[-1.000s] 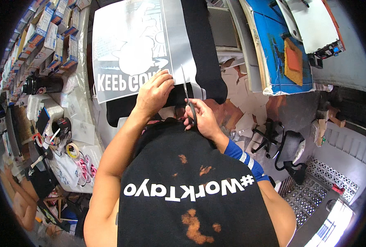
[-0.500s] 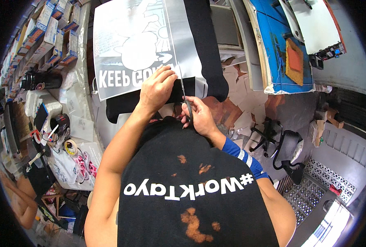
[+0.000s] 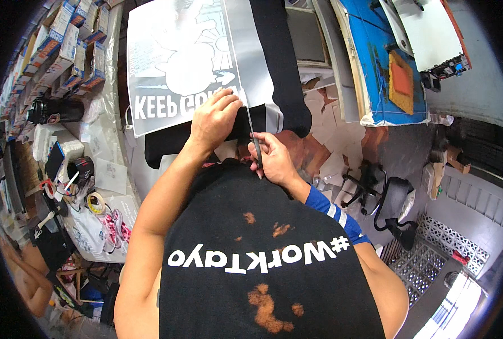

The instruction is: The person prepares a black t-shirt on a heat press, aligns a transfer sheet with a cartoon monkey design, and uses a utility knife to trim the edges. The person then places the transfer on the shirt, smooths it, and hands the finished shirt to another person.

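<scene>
A large glossy printed transfer film sheet [image 3: 189, 34], with white drawings and lettering, lies over a black cloth-like surface [image 3: 288, 73]. At its near edge my left hand [image 3: 213, 120] is closed, the fingers bunched together on the film. A pair of scissors [image 3: 257, 148] with a black handle is gripped by my right hand [image 3: 275, 158]. The blades point away from me into the film just right of my left fingertips. To the right of the blades a strip of film [image 3: 274, 116] hangs curled at the near edge.
Along the left runs a cluttered table [image 3: 113, 220] with a yellowish tape roll [image 3: 96, 202], a black bottle [image 3: 56, 111] and stacked boxes [image 3: 65, 51]. A blue board [image 3: 370, 68] carries an orange block [image 3: 401, 79] at right. Beyond are a black chair [image 3: 395, 203] and papers on the floor. Another person's arm [image 3: 37, 282] shows lower left.
Both hands keep nearly the same place on the film. The scissors' handles look slightly closer together, and the whole view has shifted a little.
</scene>
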Tool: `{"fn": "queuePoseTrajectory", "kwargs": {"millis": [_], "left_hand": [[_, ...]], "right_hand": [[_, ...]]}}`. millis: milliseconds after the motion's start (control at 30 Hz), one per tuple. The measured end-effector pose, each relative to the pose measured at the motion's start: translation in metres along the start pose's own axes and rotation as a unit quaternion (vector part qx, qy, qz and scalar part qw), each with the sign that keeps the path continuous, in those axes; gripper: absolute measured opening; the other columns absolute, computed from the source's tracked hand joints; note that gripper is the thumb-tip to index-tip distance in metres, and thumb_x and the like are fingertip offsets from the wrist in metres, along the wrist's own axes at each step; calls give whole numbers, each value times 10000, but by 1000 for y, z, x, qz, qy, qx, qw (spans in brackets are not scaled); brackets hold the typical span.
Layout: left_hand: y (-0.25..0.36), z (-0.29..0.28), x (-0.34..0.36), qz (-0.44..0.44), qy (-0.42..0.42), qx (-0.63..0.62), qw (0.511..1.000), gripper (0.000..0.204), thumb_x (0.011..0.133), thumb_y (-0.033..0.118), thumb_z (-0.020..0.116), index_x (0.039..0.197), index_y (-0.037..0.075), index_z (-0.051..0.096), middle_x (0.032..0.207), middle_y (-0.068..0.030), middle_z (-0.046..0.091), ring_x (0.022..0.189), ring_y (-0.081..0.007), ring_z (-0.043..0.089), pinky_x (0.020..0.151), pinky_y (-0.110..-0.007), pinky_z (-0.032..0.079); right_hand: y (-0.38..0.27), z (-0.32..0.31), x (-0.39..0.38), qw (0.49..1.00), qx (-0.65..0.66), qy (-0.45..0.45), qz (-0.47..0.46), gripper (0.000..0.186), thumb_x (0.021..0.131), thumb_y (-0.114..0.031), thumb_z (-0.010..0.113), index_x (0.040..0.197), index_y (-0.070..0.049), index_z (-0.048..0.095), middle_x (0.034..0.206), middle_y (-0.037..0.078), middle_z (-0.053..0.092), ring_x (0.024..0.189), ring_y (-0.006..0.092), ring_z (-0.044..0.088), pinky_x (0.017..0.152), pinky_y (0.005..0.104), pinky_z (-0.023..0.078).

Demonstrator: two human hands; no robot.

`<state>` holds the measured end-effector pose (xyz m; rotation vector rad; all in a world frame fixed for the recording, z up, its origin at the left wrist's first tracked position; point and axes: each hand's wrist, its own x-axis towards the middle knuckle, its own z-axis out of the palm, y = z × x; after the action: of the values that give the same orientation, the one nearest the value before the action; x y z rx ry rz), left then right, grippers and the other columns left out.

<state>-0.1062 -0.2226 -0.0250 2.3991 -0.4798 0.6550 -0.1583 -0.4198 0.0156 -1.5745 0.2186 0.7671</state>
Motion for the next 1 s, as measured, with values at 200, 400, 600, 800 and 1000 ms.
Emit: {"fn": "queuePoseTrajectory", "kwargs": {"millis": [200,400,600,800,1000], "left_hand": [[8,-10,1,5,-2,-13,1000,163,788,30,669,947,31,705,1007,-100,720,1061,-278,691,924,-388,564],[18,-22,4,9,6,-17,1000,200,755,30,675,954,27,700,1009,-100,720,1037,-271,697,884,-371,573],[27,-36,8,9,20,-40,999,182,768,-17,713,948,5,700,977,-119,727,977,-293,719,812,-379,598],[34,-45,5,13,29,-37,999,205,742,39,684,944,3,684,1002,-118,717,999,-286,708,882,-381,576],[42,-53,2,23,44,-42,998,211,729,36,686,937,-1,684,991,-119,718,988,-294,710,880,-390,579]], "right_hand": [[-8,3,14,999,44,6,-10,409,984,-277,691,1275,-23,558,728,-17,591,566,70,587,419,238,430],[-16,7,25,996,88,6,2,392,974,-261,707,1257,-29,567,725,-10,594,543,78,574,402,241,412],[-24,7,34,997,77,5,-11,384,983,-256,689,1271,-34,563,731,2,601,531,84,573,391,244,414],[-21,5,53,997,75,25,-15,308,991,-147,612,1280,-51,567,783,29,625,541,90,587,384,253,417],[-31,5,63,998,40,35,-37,285,983,-124,589,1252,-28,578,768,33,632,544,107,602,381,265,421]]}}
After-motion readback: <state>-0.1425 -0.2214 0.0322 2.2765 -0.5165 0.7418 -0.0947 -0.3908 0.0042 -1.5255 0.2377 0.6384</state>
